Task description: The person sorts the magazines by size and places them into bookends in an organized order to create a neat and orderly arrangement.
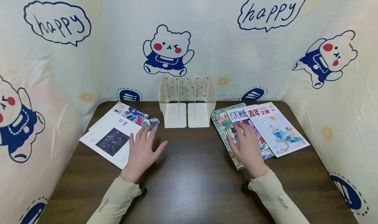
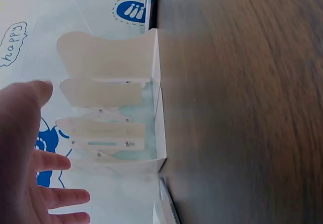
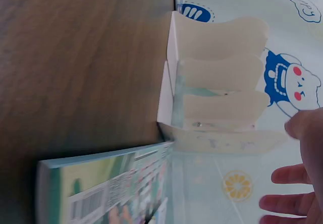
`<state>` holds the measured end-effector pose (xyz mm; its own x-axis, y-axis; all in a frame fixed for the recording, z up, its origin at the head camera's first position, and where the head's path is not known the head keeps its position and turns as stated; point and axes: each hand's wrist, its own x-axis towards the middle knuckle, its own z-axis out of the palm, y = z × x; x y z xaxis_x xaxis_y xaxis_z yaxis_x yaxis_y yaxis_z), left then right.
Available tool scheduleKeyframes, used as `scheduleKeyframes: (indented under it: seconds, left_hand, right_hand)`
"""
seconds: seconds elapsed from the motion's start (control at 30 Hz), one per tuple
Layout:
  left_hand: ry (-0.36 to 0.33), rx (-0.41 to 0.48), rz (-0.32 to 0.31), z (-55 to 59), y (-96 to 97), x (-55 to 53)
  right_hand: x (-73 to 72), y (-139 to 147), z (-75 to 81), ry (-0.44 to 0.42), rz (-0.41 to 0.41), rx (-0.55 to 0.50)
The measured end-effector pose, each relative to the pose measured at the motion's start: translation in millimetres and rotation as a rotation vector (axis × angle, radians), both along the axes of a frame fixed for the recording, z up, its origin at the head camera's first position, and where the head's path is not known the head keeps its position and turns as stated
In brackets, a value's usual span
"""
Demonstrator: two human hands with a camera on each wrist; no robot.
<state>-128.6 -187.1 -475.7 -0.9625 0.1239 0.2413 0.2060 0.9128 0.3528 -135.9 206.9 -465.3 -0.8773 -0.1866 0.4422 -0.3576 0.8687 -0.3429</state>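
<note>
My left hand (image 1: 142, 153), fingers spread, is over the right edge of a white magazine (image 1: 112, 142) with a dark square picture. Partly under that magazine lies a colourful blue one (image 1: 141, 116). On the other side my right hand (image 1: 248, 150) is held with extended fingers above a green-covered magazine (image 1: 221, 129) and a purple-and-blue magazine (image 1: 266, 150). A white magazine (image 1: 287, 135) with red lettering overlaps these. Neither hand grips anything; whether the fingertips touch the covers is unclear. Both wrist views show the fingers apart.
A white desktop book rack (image 1: 175, 117) with upright dividers stands at the back middle of the dark wooden table (image 1: 189, 174). Patterned cloth (image 1: 212, 36) with bears and lettering hangs behind and along both sides.
</note>
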Motion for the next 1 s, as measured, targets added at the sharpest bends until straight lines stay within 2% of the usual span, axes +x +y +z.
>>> scheduleKeyframes:
  seconds: [0.1, 0.23, 0.37, 0.57, 0.8, 1.0]
  left_hand:
    - [0.002, 0.048, 0.011, 1.6, 2.0, -1.0]
    - [0.008, 0.09, 0.025, 1.9, 3.1, -1.1]
    - [0.048, 0.101, 0.023, 1.0, 3.2, -0.6]
    - [0.098, 0.101, 0.014, 1.5, 3.9, -1.5]
    - [0.061, 0.089, 0.03, 2.5, 1.1, -1.9]
    - [0.029, 0.088, 0.035, 1.2, 0.7, 1.7]
  right_hand:
    - [-3.2, -3, 6.0, 0.018, 0.02, -0.035]
    - [-7.1, -7, 14.9, -0.035, 0.034, -0.076]
    - [-13.9, -12, 23.2, -0.102, 0.04, -0.097]
    - [-30.9, -19, 35.8, -0.111, 0.048, -0.107]
    - [-52.5, -29, 50.8, -0.072, 0.049, -0.105]
    - [-70.7, -38, 59.9, -0.086, 0.019, -0.114]
